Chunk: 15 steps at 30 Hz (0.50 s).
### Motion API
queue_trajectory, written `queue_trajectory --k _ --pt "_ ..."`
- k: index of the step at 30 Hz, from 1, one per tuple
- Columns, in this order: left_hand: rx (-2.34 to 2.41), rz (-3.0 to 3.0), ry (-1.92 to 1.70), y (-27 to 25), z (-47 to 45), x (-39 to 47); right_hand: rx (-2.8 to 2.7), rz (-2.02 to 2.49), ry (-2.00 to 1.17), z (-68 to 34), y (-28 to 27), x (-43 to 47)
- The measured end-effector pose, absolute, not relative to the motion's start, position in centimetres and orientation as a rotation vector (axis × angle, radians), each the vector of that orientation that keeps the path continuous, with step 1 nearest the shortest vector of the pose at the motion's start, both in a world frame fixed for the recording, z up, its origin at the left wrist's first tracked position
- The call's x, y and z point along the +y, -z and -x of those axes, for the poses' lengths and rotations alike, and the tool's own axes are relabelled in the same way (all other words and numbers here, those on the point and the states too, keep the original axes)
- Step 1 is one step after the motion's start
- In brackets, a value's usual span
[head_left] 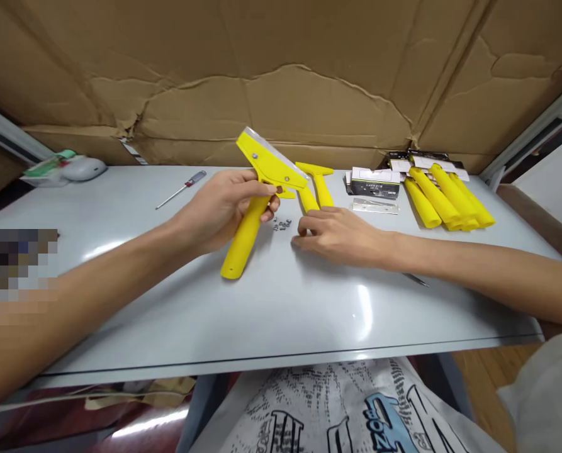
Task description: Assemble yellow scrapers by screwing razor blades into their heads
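My left hand is closed round the upper handle of a yellow scraper, which it holds tilted above the table. The scraper's wide head carries a metal blade along its top edge, with two screws showing in the yellow plate. Beside a small pile of screws, my right hand rests low over the table with curled fingers close together; whatever lies between the fingertips is too small to make out. Behind that hand are more yellow scraper parts, partly hidden by it.
A screwdriver lies at the left. To the right are a box, flat metal blades and several yellow handles. A thin metal shaft pokes out under my right forearm. Cardboard stands along the table's back.
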<state>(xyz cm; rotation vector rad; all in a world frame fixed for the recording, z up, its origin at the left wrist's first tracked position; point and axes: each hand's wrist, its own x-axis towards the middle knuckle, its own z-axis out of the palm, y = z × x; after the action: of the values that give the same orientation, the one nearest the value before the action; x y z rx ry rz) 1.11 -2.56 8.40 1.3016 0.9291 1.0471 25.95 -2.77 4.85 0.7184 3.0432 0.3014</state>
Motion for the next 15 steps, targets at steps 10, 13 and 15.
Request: queue_trajectory --k 10,13,15 --pt "1.036 -1.321 -0.876 -8.0 -2.4 -3.4 3.635 -0.797 -0.375 -32.2 -5.3 -4.6" --pt "1.030 -1.371 -0.800 -8.2 -4.2 -4.5 3.746 -1.164 -0.372 -34.4 -6.9 -5.7" --pt "1.006 -1.430 -0.733 -8.5 -5.6 -5.3 3.774 -1.346 -0.324 -35.1 -7.2 -6.2"
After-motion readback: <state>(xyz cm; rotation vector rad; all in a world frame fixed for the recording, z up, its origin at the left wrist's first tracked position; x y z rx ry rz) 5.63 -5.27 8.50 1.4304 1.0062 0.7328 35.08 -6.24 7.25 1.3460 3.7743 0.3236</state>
